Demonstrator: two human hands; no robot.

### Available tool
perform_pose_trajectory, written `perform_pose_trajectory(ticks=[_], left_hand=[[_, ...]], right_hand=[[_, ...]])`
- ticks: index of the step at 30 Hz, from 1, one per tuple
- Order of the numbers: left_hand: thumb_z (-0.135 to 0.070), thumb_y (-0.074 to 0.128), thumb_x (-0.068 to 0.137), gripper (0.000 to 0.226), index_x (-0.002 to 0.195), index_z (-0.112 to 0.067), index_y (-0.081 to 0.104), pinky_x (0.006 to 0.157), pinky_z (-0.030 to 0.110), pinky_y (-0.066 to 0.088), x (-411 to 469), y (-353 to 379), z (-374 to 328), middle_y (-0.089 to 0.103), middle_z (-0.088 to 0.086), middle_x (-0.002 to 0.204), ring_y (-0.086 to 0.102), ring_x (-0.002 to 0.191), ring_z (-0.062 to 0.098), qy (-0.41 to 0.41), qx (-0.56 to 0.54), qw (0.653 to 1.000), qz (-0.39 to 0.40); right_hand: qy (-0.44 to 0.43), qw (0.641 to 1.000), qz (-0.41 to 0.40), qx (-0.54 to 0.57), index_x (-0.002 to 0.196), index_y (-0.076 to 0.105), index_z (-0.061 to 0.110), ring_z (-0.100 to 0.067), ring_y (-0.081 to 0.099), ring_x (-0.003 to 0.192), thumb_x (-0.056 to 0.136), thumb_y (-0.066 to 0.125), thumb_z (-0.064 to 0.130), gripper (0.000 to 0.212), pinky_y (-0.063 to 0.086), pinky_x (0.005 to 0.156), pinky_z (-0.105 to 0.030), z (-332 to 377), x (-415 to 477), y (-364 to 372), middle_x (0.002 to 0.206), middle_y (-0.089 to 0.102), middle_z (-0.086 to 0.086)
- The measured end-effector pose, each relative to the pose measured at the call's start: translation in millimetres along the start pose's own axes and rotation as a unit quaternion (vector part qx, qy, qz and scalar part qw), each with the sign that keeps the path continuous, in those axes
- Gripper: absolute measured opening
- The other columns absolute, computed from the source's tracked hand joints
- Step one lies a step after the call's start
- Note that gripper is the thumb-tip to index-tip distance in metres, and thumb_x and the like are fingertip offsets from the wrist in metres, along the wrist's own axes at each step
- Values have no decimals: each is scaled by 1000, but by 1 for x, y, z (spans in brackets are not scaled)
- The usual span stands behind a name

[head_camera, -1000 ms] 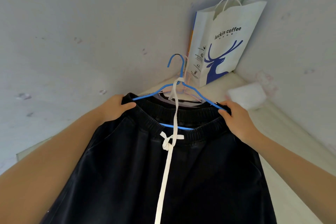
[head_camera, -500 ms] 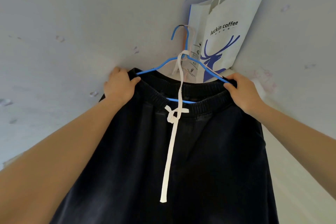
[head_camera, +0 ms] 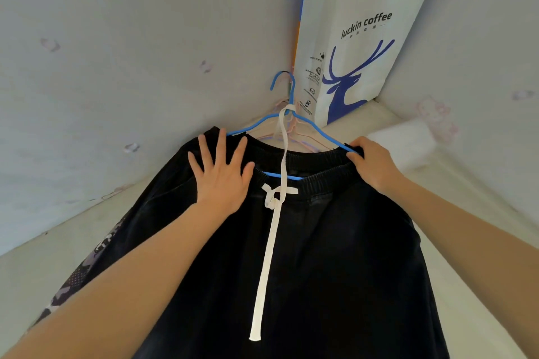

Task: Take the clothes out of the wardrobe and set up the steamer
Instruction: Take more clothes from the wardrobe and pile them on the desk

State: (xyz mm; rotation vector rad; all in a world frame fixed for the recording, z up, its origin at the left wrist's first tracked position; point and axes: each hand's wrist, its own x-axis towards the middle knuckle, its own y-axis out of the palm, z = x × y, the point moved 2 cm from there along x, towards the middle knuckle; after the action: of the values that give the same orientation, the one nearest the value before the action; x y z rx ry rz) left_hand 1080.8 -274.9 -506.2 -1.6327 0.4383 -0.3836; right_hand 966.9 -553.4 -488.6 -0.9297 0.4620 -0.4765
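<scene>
a: what takes up the most room?
b: a pale surface (head_camera: 481, 300) in a corner between two papered walls. the dark trousers (head_camera: 335, 256) lie spread flat on it, waistband toward the corner.
a: and behind them?
b: a white paper bag (head_camera: 364, 46) with a blue deer and "luckin coffee" on it, upright in the corner, just beyond the hanger's hook.
a: the hands?
b: the left hand (head_camera: 221, 181) lies flat on the left of the waistband, fingers spread wide, gripping nothing. the right hand (head_camera: 373, 166) is curled round the right end of the blue hanger (head_camera: 318, 129) and the waistband there. a folded white thing (head_camera: 402, 148) sits just beside it.
a: is the hanger in the trousers?
b: yes, its lower bar runs inside the waistband. pink hanger wires (head_camera: 292, 125) lie under it.
a: smaller still?
b: a white drawstring (head_camera: 267, 259), knotted at the waistband, one end looped over the hanger's neck, the other trailing down the front.
</scene>
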Motion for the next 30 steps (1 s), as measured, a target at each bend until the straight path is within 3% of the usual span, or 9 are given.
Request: perform_pose_trajectory(ticks=[5, 9, 13, 18, 22, 25, 30], left_hand=[[-55, 17, 96, 60, 152, -36, 7, 113, 64, 0, -2, 9, -1, -7, 6, 161, -16, 143, 42, -2, 19, 1000, 1], [-56, 13, 95, 61, 152, -36, 5, 114, 62, -1, -6, 12, -3, -5, 5, 161, -14, 144, 40, -6, 26, 1000, 8], [-57, 11, 94, 61, 152, -37, 2, 114, 62, 0, -3, 16, -3, -8, 4, 161, -15, 144, 40, -10, 37, 999, 34], [-56, 12, 97, 58, 151, -39, -1, 114, 62, 0, 1, 12, -4, -13, 3, 160, -17, 143, 39, -16, 42, 996, 75], [-50, 16, 100, 56, 152, -34, 3, 115, 59, 2, -7, 2, -11, -7, 4, 161, -11, 145, 36, -35, 15, 996, 79], [-42, 23, 101, 56, 153, -26, 7, 117, 56, 10, -28, -5, -20, 3, 6, 161, -5, 147, 32, -29, -27, 997, 66], [-40, 30, 101, 56, 152, -24, 14, 117, 51, 11, -86, -8, -30, 8, 3, 161, 2, 148, 28, 30, -68, 995, 71]], right_hand=[[6, 1000, 4, -26, 120, 56, 11, -31, 57, 101, 97, 50, 22, 26, 48, 90, -42, -10, 2, 10, 112, 59, -14], [20, 996, 23, -80, 126, 53, 16, -34, 50, 103, 98, 48, 28, 31, 42, 93, -41, -17, 4, 12, 116, 49, -17], [14, 993, 37, -112, 124, 52, 18, -34, 51, 105, 98, 45, 32, 31, 43, 88, -44, -19, 5, 16, 117, 56, -13], [-40, 982, -53, -175, 128, 49, 11, -31, 53, 103, 98, 46, 30, 36, 47, 82, -44, -9, -19, 8, 118, 54, -14], [-78, 977, -53, -194, 139, 41, 7, -33, 47, 121, 99, 44, 30, 47, 42, 99, -43, -8, -47, 4, 138, 45, -17], [-77, 976, -26, -204, 148, 28, 7, -32, 27, 141, 100, 39, 33, 56, 29, 114, -43, -7, -78, 2, 154, 26, -17], [-67, 967, 35, -242, 152, 12, 10, -28, 10, 147, 101, 31, 38, 60, 14, 120, -43, -3, -141, 7, 160, 11, -13]])
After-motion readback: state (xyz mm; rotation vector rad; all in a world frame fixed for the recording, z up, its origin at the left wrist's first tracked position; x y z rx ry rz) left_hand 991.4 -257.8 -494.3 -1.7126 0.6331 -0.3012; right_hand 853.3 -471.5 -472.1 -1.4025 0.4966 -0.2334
